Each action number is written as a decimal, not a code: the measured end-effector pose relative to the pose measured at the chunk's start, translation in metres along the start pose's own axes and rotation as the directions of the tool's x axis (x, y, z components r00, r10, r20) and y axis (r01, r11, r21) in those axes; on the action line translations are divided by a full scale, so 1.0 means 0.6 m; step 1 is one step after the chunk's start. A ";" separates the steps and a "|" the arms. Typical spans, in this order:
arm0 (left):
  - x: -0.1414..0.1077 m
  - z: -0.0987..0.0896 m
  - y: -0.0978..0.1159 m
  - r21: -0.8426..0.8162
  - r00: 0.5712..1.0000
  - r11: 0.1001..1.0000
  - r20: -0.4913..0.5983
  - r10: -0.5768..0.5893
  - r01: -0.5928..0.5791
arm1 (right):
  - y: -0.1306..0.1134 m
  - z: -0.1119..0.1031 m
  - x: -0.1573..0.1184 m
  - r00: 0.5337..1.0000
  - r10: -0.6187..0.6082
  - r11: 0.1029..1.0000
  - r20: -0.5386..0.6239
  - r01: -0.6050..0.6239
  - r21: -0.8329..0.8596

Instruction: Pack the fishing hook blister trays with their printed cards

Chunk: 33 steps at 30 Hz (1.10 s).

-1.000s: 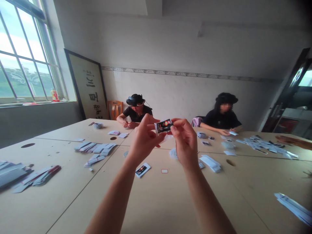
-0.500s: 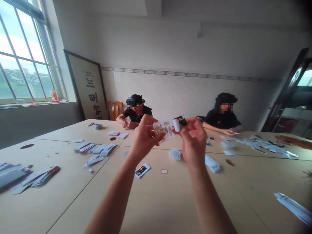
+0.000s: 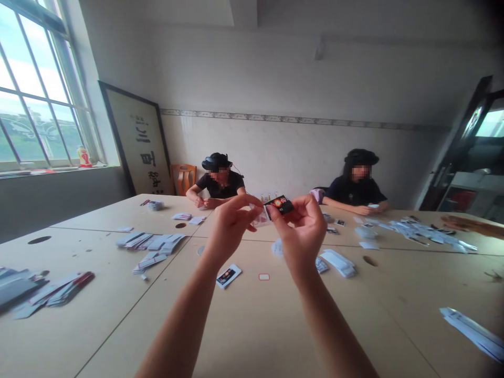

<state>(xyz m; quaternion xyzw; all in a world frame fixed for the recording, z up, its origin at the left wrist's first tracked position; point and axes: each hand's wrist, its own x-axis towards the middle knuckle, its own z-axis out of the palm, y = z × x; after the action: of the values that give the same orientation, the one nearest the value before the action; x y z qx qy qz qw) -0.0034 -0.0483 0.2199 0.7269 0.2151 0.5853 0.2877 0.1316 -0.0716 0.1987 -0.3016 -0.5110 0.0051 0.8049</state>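
Observation:
Both my hands are raised over the middle of the table. My left hand [image 3: 232, 226] pinches a small clear plastic piece [image 3: 260, 216], partly covered by the fingers. Between the thumb and fingers of my right hand [image 3: 305, 226] is a black card with red and orange print [image 3: 280, 206], its left end meeting the clear piece. Below my hands lie a white-edged card with a dark picture [image 3: 228, 276] and a small red-edged white label [image 3: 263, 277]. A clear round item [image 3: 277, 248] rests on the table, partly behind my right wrist.
Stacks of white cards [image 3: 151, 241] lie left of centre, with more bundles [image 3: 59, 294] at the far left. Further piles [image 3: 425, 231] and a bundle [image 3: 338, 262] lie on the right. Two people [image 3: 218, 181] [image 3: 356, 184] sit across the table; another person's hand reaches in at right.
The black card has turned flatter, showing its printed face, and now meets the clear piece. My hands have drawn slightly closer, and my left fingers cover more of the clear piece.

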 end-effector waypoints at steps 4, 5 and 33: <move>-0.006 0.000 0.005 -0.037 1.000 0.999 -0.004 -0.012 0.012 | 0.005 0.002 -0.004 0.999 -0.041 0.998 -0.017 0.040 -0.049; -0.007 0.000 0.007 -0.036 1.000 0.999 -0.005 -0.027 0.026 | 0.004 0.003 -0.004 0.999 -0.043 0.998 -0.003 0.043 -0.040; -0.017 -0.003 0.014 0.210 0.995 0.976 -0.063 0.079 -0.064 | 0.011 -0.014 0.021 0.938 -0.326 0.870 0.121 0.347 -0.349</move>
<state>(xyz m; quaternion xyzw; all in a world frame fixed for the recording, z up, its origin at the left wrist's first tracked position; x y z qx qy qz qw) -0.0074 -0.0608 0.2180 0.7390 0.2590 0.5950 0.1810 0.1466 -0.0664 0.2030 -0.3522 -0.5709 -0.2214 0.7078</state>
